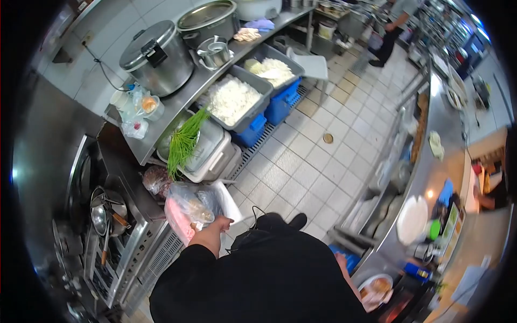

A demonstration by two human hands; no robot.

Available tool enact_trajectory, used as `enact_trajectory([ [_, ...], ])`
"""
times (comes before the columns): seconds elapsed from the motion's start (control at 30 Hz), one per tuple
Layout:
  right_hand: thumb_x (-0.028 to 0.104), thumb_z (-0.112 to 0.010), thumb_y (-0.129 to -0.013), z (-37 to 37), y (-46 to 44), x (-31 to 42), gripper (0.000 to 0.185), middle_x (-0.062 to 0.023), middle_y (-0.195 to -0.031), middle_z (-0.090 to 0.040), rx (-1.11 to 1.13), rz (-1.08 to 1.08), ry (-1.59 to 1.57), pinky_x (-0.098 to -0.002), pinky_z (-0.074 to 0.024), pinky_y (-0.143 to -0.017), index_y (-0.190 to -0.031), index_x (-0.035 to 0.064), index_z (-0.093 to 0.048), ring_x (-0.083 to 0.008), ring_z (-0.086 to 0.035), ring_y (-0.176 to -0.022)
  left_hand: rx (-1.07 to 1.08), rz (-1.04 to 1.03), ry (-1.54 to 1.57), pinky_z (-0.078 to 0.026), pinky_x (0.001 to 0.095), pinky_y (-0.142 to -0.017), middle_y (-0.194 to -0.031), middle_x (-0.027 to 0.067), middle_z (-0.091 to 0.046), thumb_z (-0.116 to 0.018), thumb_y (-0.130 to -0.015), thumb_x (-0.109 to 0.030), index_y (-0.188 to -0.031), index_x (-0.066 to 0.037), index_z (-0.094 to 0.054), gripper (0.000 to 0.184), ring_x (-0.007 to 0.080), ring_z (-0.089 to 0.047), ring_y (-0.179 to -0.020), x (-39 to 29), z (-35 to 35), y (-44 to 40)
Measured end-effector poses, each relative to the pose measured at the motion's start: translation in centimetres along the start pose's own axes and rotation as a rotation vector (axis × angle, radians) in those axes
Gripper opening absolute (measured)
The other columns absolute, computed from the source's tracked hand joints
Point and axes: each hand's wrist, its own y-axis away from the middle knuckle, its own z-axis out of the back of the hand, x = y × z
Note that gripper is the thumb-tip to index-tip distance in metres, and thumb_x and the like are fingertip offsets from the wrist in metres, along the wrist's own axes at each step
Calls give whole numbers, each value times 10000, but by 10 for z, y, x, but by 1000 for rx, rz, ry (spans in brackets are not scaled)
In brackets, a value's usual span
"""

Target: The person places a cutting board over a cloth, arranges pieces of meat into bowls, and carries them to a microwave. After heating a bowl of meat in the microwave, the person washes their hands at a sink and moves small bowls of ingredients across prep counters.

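My left hand (214,232) is low in front of me, beside a clear plastic bag (191,202) with pale brown contents. Its fingers look apart, and I see nothing gripped in them. Under the bag lie a pink bag (179,218) and a white box (230,202). At the lower right, my right arm reaches down to a white plate (373,280) with orange-brown food on it. My right hand (370,302) is at the plate's near edge; its fingers are too unclear to tell whether they hold it.
Grey tubs of chopped white food (232,100) stand under the left counter, and green stalks (186,141) lie on a lidded container (207,156). A stove with pans (107,212) is at left. A worker (396,27) stands far back. A steel counter (433,116) runs along the right.
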Motion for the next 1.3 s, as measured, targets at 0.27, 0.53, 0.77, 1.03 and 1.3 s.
enact_trajectory([
  [0.27, 107, -524, -908, 12, -90, 302, 63, -30, -787, -609, 59, 253, -19, -238, -440, -485, -926, 102, -584, -119, -562, -594, -70, -4, 454, -477, 440, -809, -995, 80, -623, -686, -846, -272, -1115, -68, -615, 345, 215, -599, -883, -121, -48, 30],
  [0.53, 37, -510, -905, 16, -149, 389, 85, -58, -726, -610, -90, 398, -302, -278, -499, -501, -893, 71, -586, -155, -603, -595, 2, 85, 313, -473, 455, -711, -822, 83, -614, -683, -837, -215, -1002, -76, -642, 220, 203, -582, -681, -299, -22, -29],
  [0.77, 134, -542, -858, 22, -133, 345, 112, -93, -642, -568, -330, -23, -543, -383, -456, -409, -842, 27, -573, -231, -561, -476, 77, -375, 86, -414, 304, -471, -677, 28, -593, -656, -848, -171, -858, -66, -653, 106, 147, -542, -574, -665, -21, -89],
  [1.03, 158, -546, -824, 44, -129, 381, 133, -97, -653, -555, -383, -431, -781, -403, -445, -484, -836, 33, -590, -241, -555, -527, 177, -720, 109, -545, 290, -635, -851, 43, -647, -654, -827, -85, -1041, -30, -606, 227, 159, -630, -698, -946, -120, -27],
  [1.3, 247, -578, -818, 112, -405, 696, 233, -93, -635, -582, -310, 40, -22, -389, -431, -487, -707, 45, -613, -190, -553, -543, 73, -108, -62, -445, 342, -475, -622, 52, -513, -609, -872, -178, -804, -73, -586, 127, 183, -524, -507, -944, -167, -21],
])
